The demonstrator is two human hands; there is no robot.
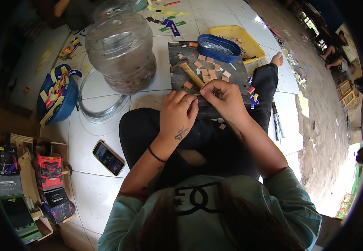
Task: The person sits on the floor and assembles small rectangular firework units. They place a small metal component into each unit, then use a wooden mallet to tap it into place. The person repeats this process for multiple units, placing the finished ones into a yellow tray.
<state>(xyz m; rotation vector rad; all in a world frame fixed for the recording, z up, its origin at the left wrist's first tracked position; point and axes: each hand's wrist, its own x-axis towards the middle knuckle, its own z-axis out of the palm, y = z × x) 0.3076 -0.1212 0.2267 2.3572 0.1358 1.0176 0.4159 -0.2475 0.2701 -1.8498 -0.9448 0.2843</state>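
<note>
Both my hands are close together above my lap, at the near edge of a dark board [181, 52]. My left hand [176, 109] has its fingers curled, with thumb and forefinger pinched on something too small to make out. My right hand [225, 100] is pinched as well, thumb against forefinger, and what it holds is hidden. A wooden stick [192, 74] lies slanted on the board, its near end by my right fingertips. Around it lie several small tan square pieces [208, 73]. A blue oval tub [218, 49] of thin pale slivers stands at the board's far side.
Left of the board stand a large clear plastic jar [121, 50], a coil of wire [102, 113] and a blue bowl [70, 98] of colourful strips. A phone [108, 158] lies on the tiles. A yellow tray [256, 46] sits far right; pens [277, 121] lie right of my leg.
</note>
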